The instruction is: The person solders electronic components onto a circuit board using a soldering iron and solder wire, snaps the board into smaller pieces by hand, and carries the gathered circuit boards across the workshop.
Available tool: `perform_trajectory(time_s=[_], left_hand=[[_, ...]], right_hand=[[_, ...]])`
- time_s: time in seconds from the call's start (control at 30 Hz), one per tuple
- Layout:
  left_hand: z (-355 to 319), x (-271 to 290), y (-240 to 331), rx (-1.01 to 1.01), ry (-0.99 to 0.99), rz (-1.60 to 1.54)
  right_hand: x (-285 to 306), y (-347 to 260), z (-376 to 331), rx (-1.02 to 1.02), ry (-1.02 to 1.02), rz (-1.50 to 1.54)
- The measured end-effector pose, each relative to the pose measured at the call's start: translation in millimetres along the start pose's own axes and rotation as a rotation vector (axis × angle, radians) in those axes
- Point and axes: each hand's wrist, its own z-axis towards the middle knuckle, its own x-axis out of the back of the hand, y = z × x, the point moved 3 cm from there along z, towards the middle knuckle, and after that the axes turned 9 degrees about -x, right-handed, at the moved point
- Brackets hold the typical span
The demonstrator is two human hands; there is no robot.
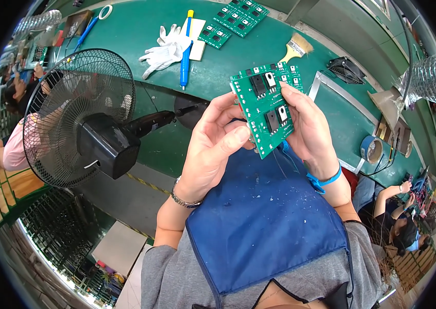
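I hold a green circuit board (267, 105) up over my blue apron (264, 221), above the green bench (140, 31). My left hand (213, 149) is clamped on its lower left edge, my right hand (308, 129) closed on its right edge. White gloves (165, 50) and a blue tool (185, 54) lie on the bench beyond, a black fan (81, 118) to my left.

circuit board's (267, 105) lower edge behind fingers (228, 136)
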Motion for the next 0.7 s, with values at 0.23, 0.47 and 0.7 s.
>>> perform_trajectory(time_s=[0.23,0.47,0.7], left_hand=[[1,3,2,-0.003,0.027,-0.022],[1,10,1,0.016,0.038,-0.043],[2,12,4,0.014,0.052,-0.046]], right_hand=[[-4,-3,-2,0.012,0.013,-0.007],[-13,-5,-6,0.055,-0.033,-0.025],[-21,-8,-12,0.115,-0.074,-0.162]])
